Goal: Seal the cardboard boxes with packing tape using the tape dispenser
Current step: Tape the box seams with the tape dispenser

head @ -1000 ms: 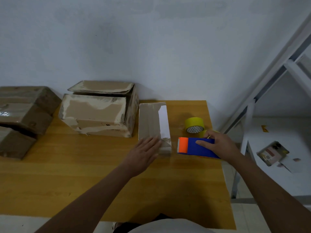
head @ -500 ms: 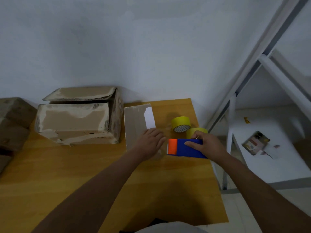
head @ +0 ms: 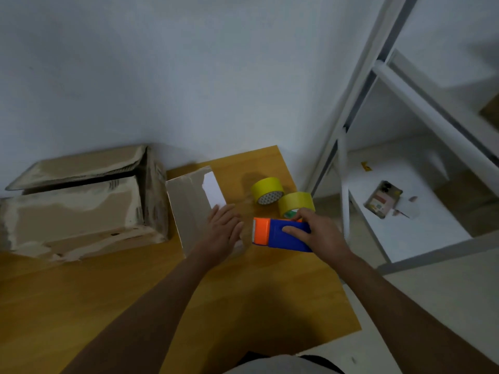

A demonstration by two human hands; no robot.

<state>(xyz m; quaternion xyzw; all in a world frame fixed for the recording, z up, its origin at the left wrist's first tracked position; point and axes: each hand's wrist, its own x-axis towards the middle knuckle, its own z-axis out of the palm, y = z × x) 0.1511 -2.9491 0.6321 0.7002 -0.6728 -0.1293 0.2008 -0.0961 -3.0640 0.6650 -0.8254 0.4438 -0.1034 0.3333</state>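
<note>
Nearest to the camera, two bare forearms reach forward over the wooden table. The right hand grasps the tape dispenser, fingers and thumb curled around its blue body; the orange end points to 9 o'clock. The dispenser is at 3 o'clock from the left hand. The left hand lies flat with relaxed fingers on the small cardboard box, pressing on its near end. A white strip shows on this box's top at 12 o'clock from the hand.

Just behind the dispenser, at 12 o'clock from it, are two yellow tape rolls, side by side. At 9 o'clock from the small box stands a large worn cardboard box, its top flap partly lifted. Far at 2 o'clock is a white shelf with a small packet on it.
</note>
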